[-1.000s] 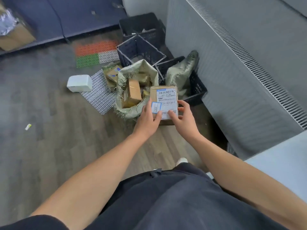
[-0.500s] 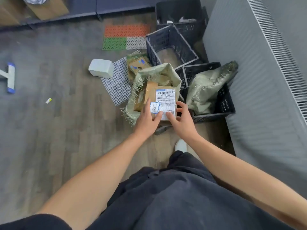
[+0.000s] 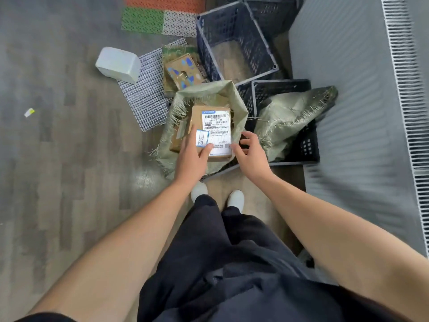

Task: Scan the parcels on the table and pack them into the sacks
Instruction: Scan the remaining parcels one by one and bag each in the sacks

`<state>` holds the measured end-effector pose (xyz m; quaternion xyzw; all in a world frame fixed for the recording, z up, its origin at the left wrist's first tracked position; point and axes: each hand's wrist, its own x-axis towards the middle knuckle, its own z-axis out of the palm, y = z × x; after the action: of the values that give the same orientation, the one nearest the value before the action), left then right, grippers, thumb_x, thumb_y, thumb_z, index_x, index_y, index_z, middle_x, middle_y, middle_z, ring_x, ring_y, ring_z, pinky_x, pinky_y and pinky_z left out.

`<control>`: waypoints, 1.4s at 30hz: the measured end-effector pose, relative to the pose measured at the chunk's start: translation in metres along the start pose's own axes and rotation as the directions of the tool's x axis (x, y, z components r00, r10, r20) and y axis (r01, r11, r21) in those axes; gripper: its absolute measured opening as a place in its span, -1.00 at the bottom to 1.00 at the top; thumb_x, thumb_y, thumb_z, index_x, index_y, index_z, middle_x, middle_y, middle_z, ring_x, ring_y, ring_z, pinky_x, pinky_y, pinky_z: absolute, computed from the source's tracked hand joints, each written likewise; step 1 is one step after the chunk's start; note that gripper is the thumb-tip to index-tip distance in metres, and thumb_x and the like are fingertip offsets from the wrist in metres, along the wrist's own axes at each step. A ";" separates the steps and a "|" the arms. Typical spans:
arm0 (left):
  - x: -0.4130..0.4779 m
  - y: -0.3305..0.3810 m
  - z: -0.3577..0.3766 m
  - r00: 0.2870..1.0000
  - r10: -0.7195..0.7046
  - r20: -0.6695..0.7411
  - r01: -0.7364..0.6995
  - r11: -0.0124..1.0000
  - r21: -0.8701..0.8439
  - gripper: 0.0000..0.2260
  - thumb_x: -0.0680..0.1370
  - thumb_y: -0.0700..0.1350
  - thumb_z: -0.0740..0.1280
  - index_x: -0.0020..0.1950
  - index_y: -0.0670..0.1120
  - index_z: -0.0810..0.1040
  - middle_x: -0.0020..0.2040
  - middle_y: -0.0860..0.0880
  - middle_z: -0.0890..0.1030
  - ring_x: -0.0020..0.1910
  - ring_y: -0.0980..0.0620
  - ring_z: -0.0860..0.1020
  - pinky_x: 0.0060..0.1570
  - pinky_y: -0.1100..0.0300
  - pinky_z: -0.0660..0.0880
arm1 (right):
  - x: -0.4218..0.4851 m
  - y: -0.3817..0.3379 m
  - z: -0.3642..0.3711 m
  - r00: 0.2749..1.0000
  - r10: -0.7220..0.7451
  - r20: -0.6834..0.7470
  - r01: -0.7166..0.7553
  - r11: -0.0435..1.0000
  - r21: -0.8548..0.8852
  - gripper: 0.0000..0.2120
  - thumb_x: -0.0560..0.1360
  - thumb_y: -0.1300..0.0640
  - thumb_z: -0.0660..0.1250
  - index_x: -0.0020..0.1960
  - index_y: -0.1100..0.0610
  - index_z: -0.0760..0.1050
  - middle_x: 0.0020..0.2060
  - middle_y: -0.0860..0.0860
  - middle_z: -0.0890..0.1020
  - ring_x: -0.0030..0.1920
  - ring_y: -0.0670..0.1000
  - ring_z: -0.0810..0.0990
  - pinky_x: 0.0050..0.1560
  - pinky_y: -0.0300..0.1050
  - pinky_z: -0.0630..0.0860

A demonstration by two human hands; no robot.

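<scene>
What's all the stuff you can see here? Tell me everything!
open sack: one, pale green, on the floor
labelled parcel: one, brown, in the open sack
plain parcel: at least one, brown, same sack
crates: at least three, dark, by the sacks
second sack: one, pale green, draped over the right crate
spotted box: one, brown and blue, behind the open sack
white block: one, on the floor
mesh mats: two, white and orange-green-white, floor
shoes: two, white
left hand: grips the labelled parcel
right hand: fingers loose, beside it
</scene>
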<state>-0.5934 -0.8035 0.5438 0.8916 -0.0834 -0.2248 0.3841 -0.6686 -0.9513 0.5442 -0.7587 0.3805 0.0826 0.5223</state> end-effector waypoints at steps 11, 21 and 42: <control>0.110 -0.045 0.045 0.998 0.047 0.049 -0.050 0.997 0.062 -0.38 0.61 -0.02 0.29 0.60 0.02 0.08 0.49 -0.01 0.28 0.39 0.00 0.33 0.20 0.21 0.26 | 0.133 0.037 0.022 0.972 0.150 -0.180 -0.148 0.989 0.023 -0.47 0.61 0.00 0.31 0.50 0.12 0.25 0.13 -0.11 0.44 0.09 -0.12 0.44 0.05 -0.24 0.33; 0.159 -0.103 0.123 0.997 0.068 0.045 -0.072 0.993 0.098 -0.36 0.60 0.01 0.31 0.61 0.03 0.07 0.46 0.00 0.30 0.34 0.04 0.38 0.20 0.20 0.33 | 0.236 0.118 0.061 0.934 0.285 -0.215 -0.288 0.957 0.014 -0.59 0.62 0.01 0.29 0.38 0.20 0.36 0.06 0.02 0.54 0.07 0.03 0.52 -0.03 -0.15 0.36; 0.183 -0.096 0.191 0.989 0.069 -0.129 -0.042 0.979 0.201 -0.39 0.61 0.04 0.28 0.59 0.00 0.09 0.52 -0.01 0.24 0.37 -0.04 0.40 0.12 0.13 0.43 | 0.258 0.141 0.009 0.873 0.181 -0.453 -0.133 0.982 0.135 -0.92 0.58 0.20 0.18 -0.06 0.14 0.44 -0.25 -0.10 0.47 -0.27 -0.13 0.41 -0.30 -0.37 0.32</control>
<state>-0.5228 -0.9195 0.2976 0.9359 -0.1042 -0.1434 0.3043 -0.5799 -1.0930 0.3025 -0.6961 0.5581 -0.0775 0.4449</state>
